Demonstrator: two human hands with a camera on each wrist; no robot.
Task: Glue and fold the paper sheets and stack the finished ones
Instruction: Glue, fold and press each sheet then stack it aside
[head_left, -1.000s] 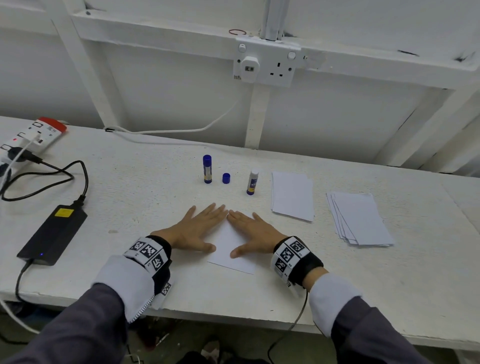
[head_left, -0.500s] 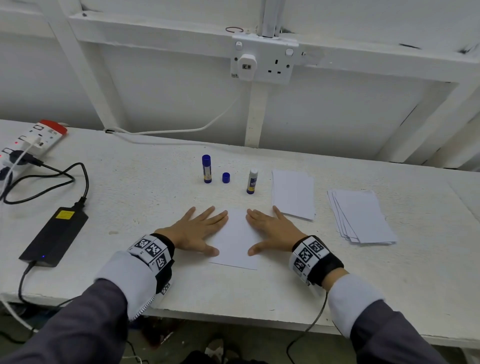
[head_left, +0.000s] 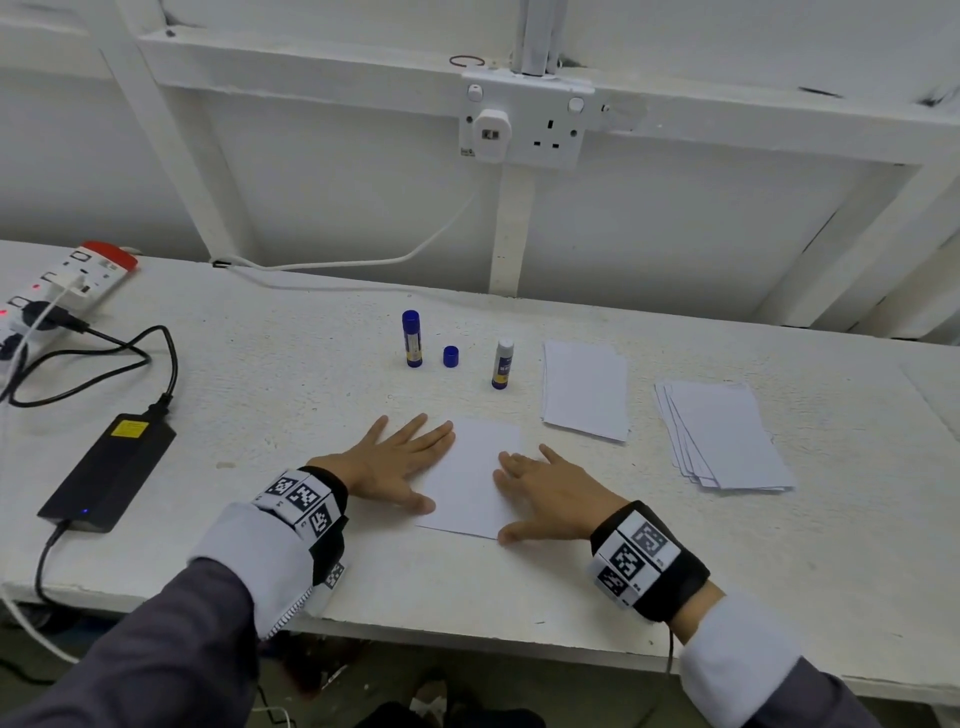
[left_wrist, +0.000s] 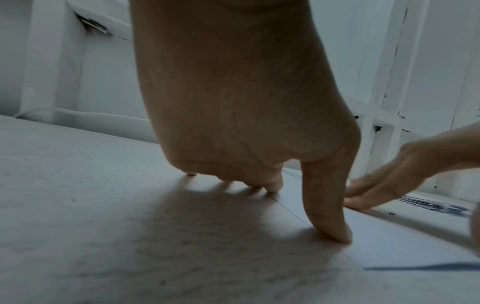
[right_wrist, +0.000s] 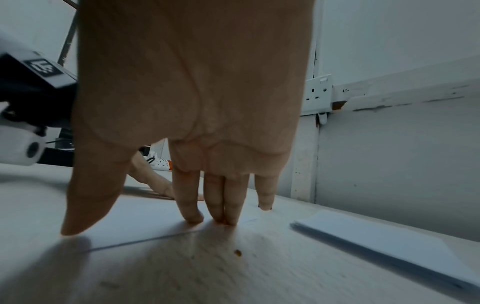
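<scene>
Pressing one folded sheet (head_left: 470, 478) flat near the table (head_left: 291, 395) front, my left hand (head_left: 387, 470) and right hand (head_left: 553, 499) are lying apart, fingers straight.
I am counting two glue sticks (head_left: 411, 339), one loose cap (head_left: 451, 356), two paper stacks (head_left: 584, 389); label writing looks unreadable.

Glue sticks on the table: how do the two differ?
The left glue stick wears its blue cap; the right glue stick is uncapped, its pale top bare. The left one stands farther from the person, the right one nearer, beside the neat paper stack. The loose blue cap stands between them, closer to the left one. Both stand upright on the table, untouched, with blue bases.
</scene>
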